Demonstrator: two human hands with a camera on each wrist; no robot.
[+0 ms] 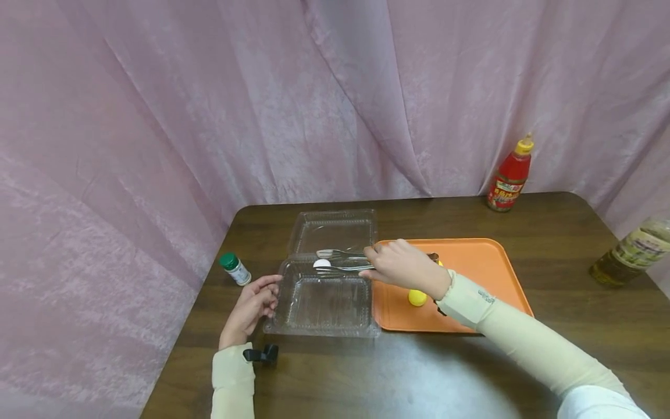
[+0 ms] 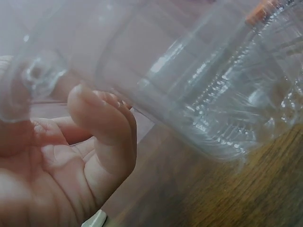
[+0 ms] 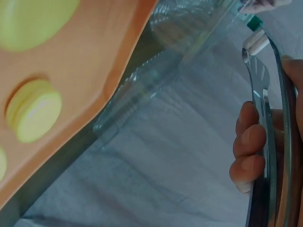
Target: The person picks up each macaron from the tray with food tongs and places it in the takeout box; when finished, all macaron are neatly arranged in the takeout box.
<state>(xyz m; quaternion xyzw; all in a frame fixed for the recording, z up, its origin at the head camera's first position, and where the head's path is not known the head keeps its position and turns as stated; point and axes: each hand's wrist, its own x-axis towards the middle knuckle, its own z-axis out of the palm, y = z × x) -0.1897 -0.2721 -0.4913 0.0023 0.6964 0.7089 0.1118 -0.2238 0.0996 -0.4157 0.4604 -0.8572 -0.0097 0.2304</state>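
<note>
My right hand [image 1: 398, 265] holds metal tongs [image 1: 345, 268], fingers on one arm and thumb on the other in the right wrist view. A small white round piece [image 1: 321, 263] sits between the tong tips, over the hinge side of a clear plastic clamshell container [image 1: 327, 299]. That container lies unfolded, its lid [image 1: 335, 233] toward the back. At its left edge my left hand [image 1: 251, 305] pinches the rim with bent fingers. In the left wrist view a curled finger [image 2: 104, 123] meets the clear plastic.
An orange tray [image 1: 487, 262] adjoins the container on the right, bearing yellow round layered pieces [image 3: 35, 111], partly hidden by my right arm. A green-capped shaker bottle [image 1: 235, 269] stands left, a red sauce bottle [image 1: 510, 177] back right, an oil bottle [image 1: 633, 253] far right. Pink curtains hang behind.
</note>
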